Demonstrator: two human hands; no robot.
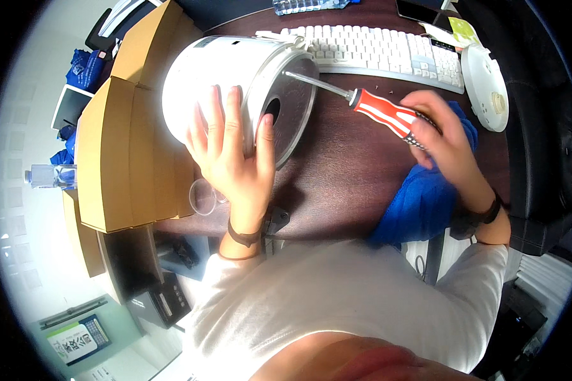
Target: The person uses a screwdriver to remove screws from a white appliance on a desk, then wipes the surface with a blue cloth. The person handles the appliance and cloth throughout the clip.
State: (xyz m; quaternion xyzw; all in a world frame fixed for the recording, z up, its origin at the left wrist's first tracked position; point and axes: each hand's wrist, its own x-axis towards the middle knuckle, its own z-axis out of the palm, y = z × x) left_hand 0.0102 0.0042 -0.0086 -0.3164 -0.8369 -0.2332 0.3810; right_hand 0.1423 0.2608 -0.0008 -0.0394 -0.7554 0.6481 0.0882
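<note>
A white drum-shaped appliance (194, 71) lies on its side on the dark wood desk, its round end facing right. That end has a pale rim and a dark hole. My left hand (232, 149) rests on the appliance with fingers spread over its side and the thumb by the rim. In my right hand (448, 140) is a screwdriver (382, 109) with a red and white handle, gripped at the handle's rear. Its metal shaft points left, and the tip meets the round end near the upper rim. A white round cover (486, 89) lies far right.
A white keyboard (388, 54) lies behind the screwdriver. Cardboard boxes (111, 159) stand at the left edge, with a clear bottle (51, 176) beyond. Blue cloth (419, 200) hangs over the desk's front edge under my right arm. A clear round cup (202, 197) sits near my left wrist.
</note>
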